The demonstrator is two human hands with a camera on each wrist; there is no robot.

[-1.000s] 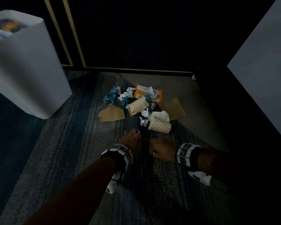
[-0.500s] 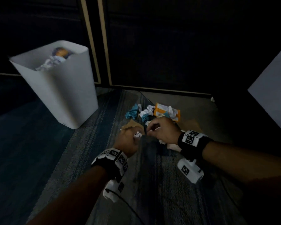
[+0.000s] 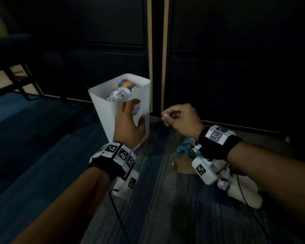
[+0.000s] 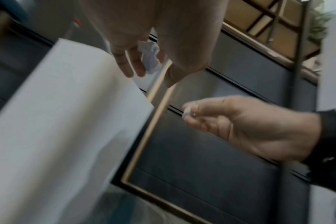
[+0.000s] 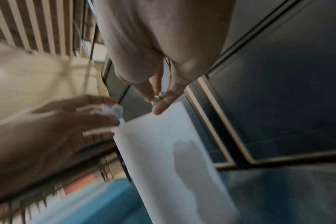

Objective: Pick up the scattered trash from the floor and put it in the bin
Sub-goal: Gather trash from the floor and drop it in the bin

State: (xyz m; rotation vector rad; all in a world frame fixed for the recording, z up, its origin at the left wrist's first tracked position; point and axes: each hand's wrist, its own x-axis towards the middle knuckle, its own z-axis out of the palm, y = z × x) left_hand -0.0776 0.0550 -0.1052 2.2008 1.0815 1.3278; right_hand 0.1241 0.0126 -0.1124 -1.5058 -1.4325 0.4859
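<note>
The white bin (image 3: 104, 110) stands on the floor against dark cabinet doors, with crumpled paper (image 3: 117, 95) and a coloured wrapper inside. My left hand (image 3: 136, 114) is raised in front of the bin's near wall, just below the rim. Its fingers are straight and spread, and a crumpled white paper ball (image 3: 136, 109) (image 4: 151, 58) (image 5: 113, 111) sits at the fingertips. My right hand (image 3: 165, 118) hovers right of the bin and pinches a tiny white paper scrap (image 3: 165, 115) (image 4: 187, 112) (image 5: 159, 96) between thumb and fingertips.
More trash lies on the striped rug (image 3: 165, 199) under my right wrist: blue crumpled paper (image 3: 184, 147), a brown paper piece (image 3: 181, 167) and white wads (image 3: 246, 192). Wood-trimmed cabinet doors (image 3: 157, 67) rise behind the bin. Black chair legs (image 3: 23, 81) stand far left.
Both hands have lifted from the trash pile and moved left to the bin. The left hand's fingers, curled round the paper ball before, are now spread.
</note>
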